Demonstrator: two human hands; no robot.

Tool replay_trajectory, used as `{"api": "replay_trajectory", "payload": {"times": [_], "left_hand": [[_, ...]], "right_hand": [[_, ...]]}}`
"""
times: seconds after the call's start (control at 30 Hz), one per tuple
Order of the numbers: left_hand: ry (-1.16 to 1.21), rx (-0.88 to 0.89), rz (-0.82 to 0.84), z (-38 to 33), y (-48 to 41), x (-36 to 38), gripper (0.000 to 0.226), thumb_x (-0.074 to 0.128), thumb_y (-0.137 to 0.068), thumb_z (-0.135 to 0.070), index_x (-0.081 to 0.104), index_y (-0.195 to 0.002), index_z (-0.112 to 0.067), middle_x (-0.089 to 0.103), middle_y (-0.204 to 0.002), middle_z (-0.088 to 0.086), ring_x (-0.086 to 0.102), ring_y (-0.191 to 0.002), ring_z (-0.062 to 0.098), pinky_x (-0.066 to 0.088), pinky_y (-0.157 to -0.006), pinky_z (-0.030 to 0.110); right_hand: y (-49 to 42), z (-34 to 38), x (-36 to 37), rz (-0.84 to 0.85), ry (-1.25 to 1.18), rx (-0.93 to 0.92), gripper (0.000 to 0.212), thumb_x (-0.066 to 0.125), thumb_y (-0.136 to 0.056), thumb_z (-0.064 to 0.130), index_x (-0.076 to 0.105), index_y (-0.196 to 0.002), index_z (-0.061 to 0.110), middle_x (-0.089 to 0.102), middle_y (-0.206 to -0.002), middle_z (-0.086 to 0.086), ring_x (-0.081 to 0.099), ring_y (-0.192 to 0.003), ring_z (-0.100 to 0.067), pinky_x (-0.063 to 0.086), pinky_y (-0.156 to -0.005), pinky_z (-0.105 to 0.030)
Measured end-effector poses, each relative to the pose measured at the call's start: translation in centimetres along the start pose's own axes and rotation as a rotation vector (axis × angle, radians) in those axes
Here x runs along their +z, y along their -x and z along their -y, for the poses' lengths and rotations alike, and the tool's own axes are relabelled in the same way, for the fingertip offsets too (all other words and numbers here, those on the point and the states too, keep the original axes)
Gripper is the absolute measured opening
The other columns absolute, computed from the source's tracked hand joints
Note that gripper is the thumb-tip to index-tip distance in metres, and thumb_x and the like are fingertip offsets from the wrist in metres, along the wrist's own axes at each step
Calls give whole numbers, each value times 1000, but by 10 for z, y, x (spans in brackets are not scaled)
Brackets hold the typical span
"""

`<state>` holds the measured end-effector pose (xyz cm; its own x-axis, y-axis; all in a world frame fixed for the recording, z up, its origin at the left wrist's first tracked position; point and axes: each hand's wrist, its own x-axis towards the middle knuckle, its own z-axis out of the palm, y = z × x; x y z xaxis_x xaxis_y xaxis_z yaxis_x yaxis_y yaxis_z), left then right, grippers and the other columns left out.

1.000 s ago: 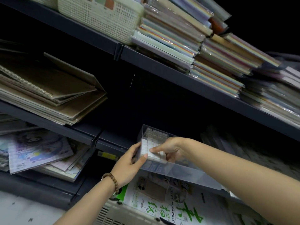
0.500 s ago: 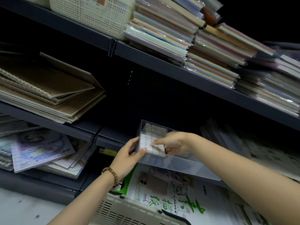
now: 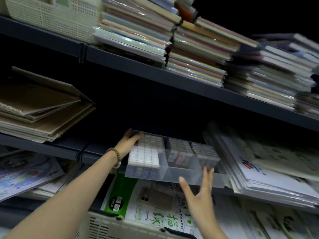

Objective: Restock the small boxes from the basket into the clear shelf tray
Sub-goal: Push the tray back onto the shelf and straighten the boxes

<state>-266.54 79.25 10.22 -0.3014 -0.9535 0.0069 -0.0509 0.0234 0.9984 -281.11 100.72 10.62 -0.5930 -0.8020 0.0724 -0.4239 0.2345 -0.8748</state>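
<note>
Steadying the clear, divided plastic shelf tray point(image 3: 172, 175) at centre frame: the left hand point(image 3: 128, 144) lies against its rear left corner, beside the block of small white boxes point(image 3: 144, 156) that fills the left compartment. The right hand point(image 3: 198, 194), fingers spread and holding nothing, is at the front wall. Judged best practice: support both ends and slide the tray level, so the rows stay packed. Blur hides whether the left fingers grip. The cream perforated basket point(image 3: 103, 226), lower frame, is cropped, and any boxes in it are unseen.
</note>
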Motion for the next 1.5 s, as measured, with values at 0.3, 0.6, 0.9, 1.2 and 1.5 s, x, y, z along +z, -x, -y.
{"api": "replay_trajectory", "payload": {"times": [0.3, 0.6, 0.9, 1.2, 1.5], "left_hand": [[-30, 40, -111, 7, 18, -4, 41, 64, -84, -37, 41, -113, -20, 55, -99, -5, 56, -86, 10, 44, -72, 20], [-168, 115, -508, 12, 78, 3, 59, 60, -73, -64, 35, -72, -11, 38, -76, 4, 44, -64, 18, 37, -58, 29], [-500, 49, -346, 5, 115, -5, 47, 47, -80, -67, 49, -66, -23, 47, -59, -10, 42, -52, 7, 33, -50, 25], [-59, -113, -9, -5, 135, 65, 35, 64, -82, -39, 52, -95, -9, 64, -88, 12, 68, -60, 16, 54, -50, 24], [-161, -14, -156, -6, 50, 60, 76, 50, -90, -44, 8, -148, -19, 26, -151, 7, 31, -136, 26, 28, -108, 37]], "right_hand": [[-5, 16, 24, 84, -127, -15, 135, 63, -54, 71, -34, -139, 32, -51, -132, 25, -27, -138, -4, 9, -117, -39], [15, 16, 53, 353, -195, -94, 143, 69, -44, 78, -41, -128, 44, -40, -142, 24, -19, -142, -7, 9, -117, -37], [-35, -9, -7, 571, -217, -219, 108, 84, -59, 46, 19, -145, 42, 35, -144, 24, 34, -132, 5, 34, -106, -14], [-62, -51, -64, 240, -475, 13, 47, 68, -78, 33, 61, -121, 15, 68, -117, 0, 62, -111, -14, 47, -99, -29], [-28, -27, -19, 161, -561, 203, 124, 72, -59, 60, -11, -148, 36, 5, -159, 9, 16, -144, -17, 20, -113, -41]]}}
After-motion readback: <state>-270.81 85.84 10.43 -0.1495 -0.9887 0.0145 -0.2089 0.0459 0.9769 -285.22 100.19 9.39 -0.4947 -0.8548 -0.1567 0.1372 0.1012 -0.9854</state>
